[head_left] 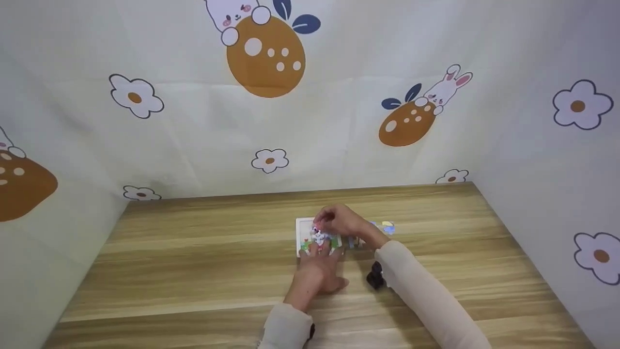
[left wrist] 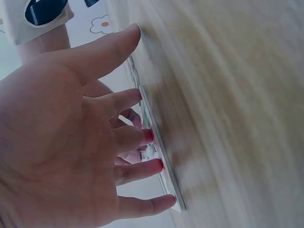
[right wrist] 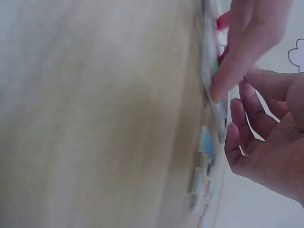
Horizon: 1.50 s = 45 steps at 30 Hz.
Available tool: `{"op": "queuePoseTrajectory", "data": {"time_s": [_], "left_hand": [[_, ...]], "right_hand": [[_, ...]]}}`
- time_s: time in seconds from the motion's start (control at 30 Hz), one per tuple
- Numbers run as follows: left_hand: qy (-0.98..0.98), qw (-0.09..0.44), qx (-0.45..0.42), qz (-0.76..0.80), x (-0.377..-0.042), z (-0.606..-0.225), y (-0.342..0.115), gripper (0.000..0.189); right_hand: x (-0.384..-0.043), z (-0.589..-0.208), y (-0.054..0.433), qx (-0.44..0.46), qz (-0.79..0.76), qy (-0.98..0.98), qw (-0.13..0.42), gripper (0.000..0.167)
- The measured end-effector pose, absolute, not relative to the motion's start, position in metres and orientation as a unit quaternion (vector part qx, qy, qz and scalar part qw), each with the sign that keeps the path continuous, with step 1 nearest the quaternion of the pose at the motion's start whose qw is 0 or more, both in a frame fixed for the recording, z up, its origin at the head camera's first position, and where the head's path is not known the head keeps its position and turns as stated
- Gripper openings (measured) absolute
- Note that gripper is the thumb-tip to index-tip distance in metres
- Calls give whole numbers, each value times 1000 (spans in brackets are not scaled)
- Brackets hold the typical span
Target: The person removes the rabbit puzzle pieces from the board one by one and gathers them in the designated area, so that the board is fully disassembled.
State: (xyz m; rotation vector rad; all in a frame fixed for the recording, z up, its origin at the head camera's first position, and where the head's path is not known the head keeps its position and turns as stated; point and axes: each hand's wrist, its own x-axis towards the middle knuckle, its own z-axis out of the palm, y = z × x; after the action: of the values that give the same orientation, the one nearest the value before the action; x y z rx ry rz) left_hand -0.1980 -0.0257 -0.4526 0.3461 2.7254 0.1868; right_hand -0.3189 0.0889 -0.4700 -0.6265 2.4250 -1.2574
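Observation:
A small white-framed jigsaw puzzle (head_left: 298,236) lies on the wooden table, its lower part filled with a colourful cartoon picture and its upper left showing pale backing. My left hand (head_left: 317,272) rests on the near side with fingers spread and straight; in the left wrist view the fingertips (left wrist: 154,166) press at the frame's edge. Over the upper part, my right hand (head_left: 343,220) pinches a pinkish puzzle piece (head_left: 317,226) between thumb and fingertips, close above the picture. The right wrist view shows thumb and index finger meeting, with the piece mostly hidden.
Several loose puzzle pieces (head_left: 388,227) lie right of the frame, partly covered by the right forearm; the right wrist view shows loose pieces (right wrist: 206,142) beside the frame. A patterned curtain (head_left: 203,131) hangs behind and beside the wooden table (head_left: 193,271).

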Motion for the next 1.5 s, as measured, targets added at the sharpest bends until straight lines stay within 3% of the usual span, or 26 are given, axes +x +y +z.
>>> {"op": "queuePoseTrajectory", "data": {"time_s": [0.27,0.67,0.87,1.5], "left_hand": [[968,205,123,77,-198,-454,-27,78],[972,181,127,79,-197,-453,-29,77],[972,181,129,76,-197,-452,-27,77],[970,188,125,91,-197,-452,-26,76]], "right_hand": [[-318,-458,108,-199,-445,858,160,16],[-310,-445,169,-218,-433,864,140,22],[-305,-451,192,-211,-433,866,134,16],[-300,-469,210,-215,-380,888,147,12]]}}
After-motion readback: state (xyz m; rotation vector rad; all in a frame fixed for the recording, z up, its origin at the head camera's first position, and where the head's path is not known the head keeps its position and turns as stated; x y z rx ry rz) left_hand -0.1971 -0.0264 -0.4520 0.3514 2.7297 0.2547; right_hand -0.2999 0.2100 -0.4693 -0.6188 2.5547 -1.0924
